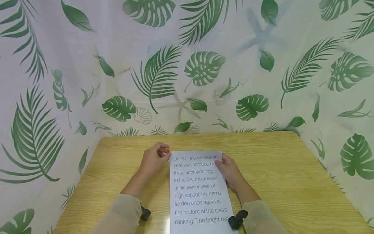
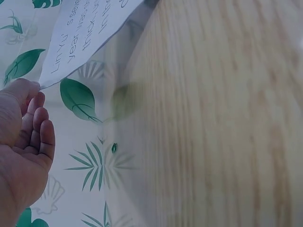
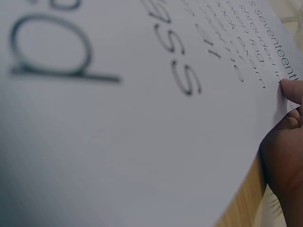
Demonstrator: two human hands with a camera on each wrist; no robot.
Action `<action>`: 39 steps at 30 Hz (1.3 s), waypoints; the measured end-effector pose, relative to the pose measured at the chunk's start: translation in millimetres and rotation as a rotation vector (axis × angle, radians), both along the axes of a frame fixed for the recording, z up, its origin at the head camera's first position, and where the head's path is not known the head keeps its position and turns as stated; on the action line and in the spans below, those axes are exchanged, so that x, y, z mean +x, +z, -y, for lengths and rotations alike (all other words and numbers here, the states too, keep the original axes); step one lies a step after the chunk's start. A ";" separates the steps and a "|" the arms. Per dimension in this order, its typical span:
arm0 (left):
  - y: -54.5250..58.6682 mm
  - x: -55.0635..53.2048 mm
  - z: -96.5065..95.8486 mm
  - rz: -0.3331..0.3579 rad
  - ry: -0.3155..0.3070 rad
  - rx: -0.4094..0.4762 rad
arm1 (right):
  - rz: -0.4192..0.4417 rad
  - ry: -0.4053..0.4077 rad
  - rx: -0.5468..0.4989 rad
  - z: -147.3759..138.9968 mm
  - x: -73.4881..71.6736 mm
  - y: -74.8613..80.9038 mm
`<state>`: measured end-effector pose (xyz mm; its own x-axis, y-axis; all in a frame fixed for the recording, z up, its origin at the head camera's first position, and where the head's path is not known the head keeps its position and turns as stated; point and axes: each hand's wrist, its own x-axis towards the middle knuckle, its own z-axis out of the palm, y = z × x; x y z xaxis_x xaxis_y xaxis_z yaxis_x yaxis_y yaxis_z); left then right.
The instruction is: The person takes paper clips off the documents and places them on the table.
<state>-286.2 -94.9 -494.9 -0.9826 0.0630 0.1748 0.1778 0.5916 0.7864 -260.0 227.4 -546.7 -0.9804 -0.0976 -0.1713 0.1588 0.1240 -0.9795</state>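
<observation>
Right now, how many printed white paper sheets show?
1: the printed white paper sheet, held near its top by the left hand and right hand; others may hide beneath.

"What stood under the sheet of paper (image 1: 198, 191)?"

"A yellowish, wood-grained table (image 1: 280, 169), reaching out on both sides of the sheet; its rounded far corners lay beyond the sheet's top."

"And did the sheet lie on it?"

"Its upper part was raised; its near end ran out of view, so I couldn't tell."
</observation>
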 end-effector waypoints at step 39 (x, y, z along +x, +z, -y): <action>-15.0 -10.4 38.8 0.086 -0.031 -0.184 | 0.007 0.001 -0.030 -1.1 -2.2 -5.9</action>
<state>-296.5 -133.7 -509.9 -0.9905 0.1166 0.0729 0.1349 0.7223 0.6783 -262.2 228.5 -552.6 -0.9790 -0.1038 -0.1753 0.1658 0.0943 -0.9816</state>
